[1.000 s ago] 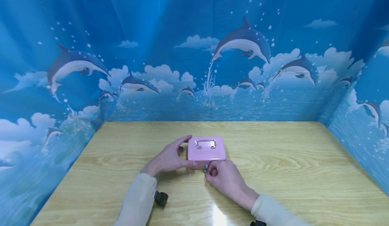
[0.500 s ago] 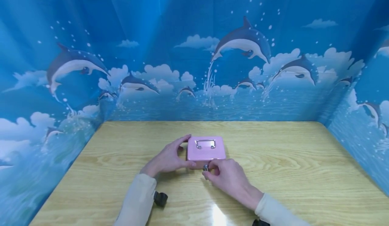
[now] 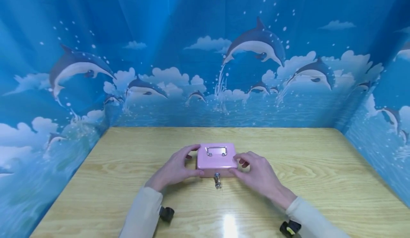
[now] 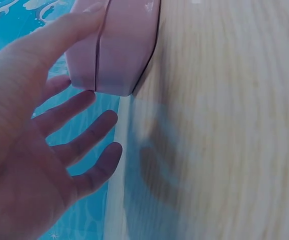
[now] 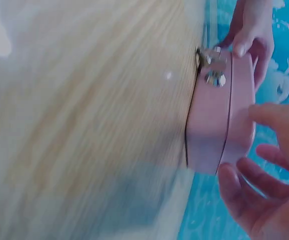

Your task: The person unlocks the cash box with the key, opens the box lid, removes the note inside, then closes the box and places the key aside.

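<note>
A small pink cash box [image 3: 205, 161] stands closed on the wooden table, a metal carry handle [image 3: 217, 147] folded flat on its lid. Keys [image 3: 217, 183] hang from the lock at its front. My left hand [image 3: 174, 169] holds the box's left end, thumb on the front face and index finger at the back corner. Spread and slightly bent, the other fingers [image 4: 92, 137] sit by the end wall in the left wrist view. At the right end, my right hand [image 3: 261, 174] has its thumb at the lid's front corner and its fingertips [image 5: 229, 175] against the end wall.
The wooden table [image 3: 320, 181] runs back to a blue curtain [image 3: 205, 70] printed with dolphins, which also closes off both sides. A black wrist camera [image 3: 166, 214] is strapped on each forearm.
My right hand has let go of the key at the lock and moved right and up to the box's right end. The keys now hang free. The left hand keeps its hold.
</note>
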Tool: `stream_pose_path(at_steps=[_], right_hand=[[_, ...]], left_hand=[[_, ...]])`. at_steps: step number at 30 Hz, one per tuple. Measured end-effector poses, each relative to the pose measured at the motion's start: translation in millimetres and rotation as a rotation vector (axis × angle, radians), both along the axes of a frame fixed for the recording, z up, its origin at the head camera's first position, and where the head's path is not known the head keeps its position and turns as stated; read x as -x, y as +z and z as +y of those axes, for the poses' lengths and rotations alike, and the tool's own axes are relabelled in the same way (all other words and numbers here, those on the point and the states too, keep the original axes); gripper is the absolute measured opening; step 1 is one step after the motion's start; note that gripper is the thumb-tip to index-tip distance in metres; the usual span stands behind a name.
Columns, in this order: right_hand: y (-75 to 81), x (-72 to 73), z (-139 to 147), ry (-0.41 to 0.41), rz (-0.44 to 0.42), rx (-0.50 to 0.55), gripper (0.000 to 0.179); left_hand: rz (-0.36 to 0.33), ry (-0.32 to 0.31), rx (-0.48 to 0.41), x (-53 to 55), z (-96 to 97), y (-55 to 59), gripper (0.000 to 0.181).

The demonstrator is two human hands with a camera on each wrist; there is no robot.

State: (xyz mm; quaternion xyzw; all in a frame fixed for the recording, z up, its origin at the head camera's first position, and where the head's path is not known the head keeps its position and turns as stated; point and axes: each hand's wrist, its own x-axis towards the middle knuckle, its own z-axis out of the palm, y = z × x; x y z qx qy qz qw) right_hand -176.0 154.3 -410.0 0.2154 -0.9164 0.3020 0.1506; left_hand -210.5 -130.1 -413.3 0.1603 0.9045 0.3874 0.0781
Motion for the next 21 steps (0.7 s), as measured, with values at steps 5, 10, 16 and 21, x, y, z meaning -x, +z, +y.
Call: stream_pose_path(at_steps=[5,10,16,21], right_hand=[[-5.2,11.3,9.7,0.058,-0.056,0.004,0.048],[-6.0,16.9,12.8,0.102,-0.14,-0.007,0.05],[-5.9,18.0,10.9,0.113,-0.178,0.006,0.05],[-5.5,17.3,9.5,0.122,-0.177,0.017,0.05]], left_hand=[[0.007,0.0,-0.004,-1.8,-1.5,-0.6,0.095],[0.01,0.005,0.001,-1.8,-2.2,-0.9,0.093],[0.014,0.001,0.003,-1.3,-3.5,-0.4,0.091],[0.02,0.002,0.008,-2.2,-3.8,-0.4,0.089]])
